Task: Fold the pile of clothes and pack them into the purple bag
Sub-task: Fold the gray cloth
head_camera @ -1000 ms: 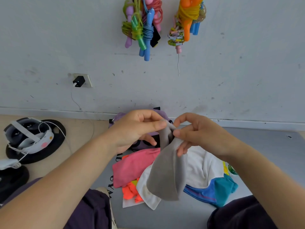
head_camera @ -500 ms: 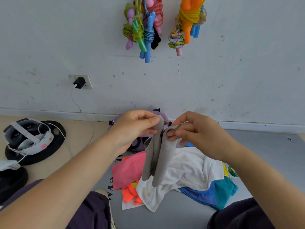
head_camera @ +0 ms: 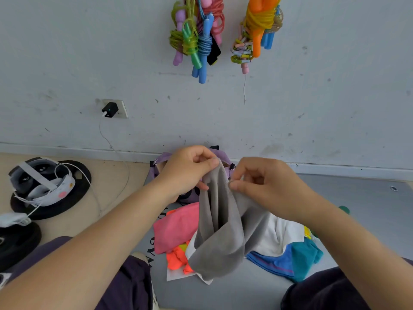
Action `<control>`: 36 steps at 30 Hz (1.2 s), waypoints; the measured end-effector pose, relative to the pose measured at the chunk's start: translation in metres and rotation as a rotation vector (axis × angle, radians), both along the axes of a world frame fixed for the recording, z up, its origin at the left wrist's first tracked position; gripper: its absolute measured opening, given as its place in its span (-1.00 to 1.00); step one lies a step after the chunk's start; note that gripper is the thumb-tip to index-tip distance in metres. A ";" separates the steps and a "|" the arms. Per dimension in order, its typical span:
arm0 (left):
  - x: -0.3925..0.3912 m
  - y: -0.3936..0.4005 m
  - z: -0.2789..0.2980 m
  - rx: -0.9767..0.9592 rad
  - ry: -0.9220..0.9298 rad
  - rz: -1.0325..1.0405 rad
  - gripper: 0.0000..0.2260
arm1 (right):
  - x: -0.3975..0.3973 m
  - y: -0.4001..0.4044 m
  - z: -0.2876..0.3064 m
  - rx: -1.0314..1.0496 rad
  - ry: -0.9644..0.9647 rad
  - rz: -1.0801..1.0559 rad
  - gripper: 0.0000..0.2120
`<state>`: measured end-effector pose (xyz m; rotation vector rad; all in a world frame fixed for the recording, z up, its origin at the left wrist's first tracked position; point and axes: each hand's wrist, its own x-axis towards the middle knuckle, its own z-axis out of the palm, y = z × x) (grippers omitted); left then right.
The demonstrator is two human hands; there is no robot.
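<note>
Grey, soft knit garment (head_camera: 220, 233) hangs in limp folds above the floor pile, its top edge pinched by the left hand (head_camera: 188, 173) and the right hand (head_camera: 261, 186). Beneath lie a flat pink cloth (head_camera: 176, 227), a crumpled white shirt (head_camera: 279, 236) and a blue-teal garment (head_camera: 297, 258). The purple fabric bag (head_camera: 164, 157) sits behind the hands, against the wall.
</note>
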<state>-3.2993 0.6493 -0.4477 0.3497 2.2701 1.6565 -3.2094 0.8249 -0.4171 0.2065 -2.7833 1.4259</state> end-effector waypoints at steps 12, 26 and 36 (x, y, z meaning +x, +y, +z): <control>0.009 0.002 0.016 0.418 -0.329 -0.199 -0.71 | -0.004 -0.003 0.002 -0.200 0.156 -0.179 -0.93; 0.019 0.000 0.026 0.341 -0.224 -0.254 -0.85 | -0.004 0.001 0.004 -0.237 0.174 -0.161 -0.93; 0.022 -0.007 0.033 0.139 0.003 -0.304 -0.96 | -0.006 0.013 0.005 -0.402 -0.071 0.032 -0.76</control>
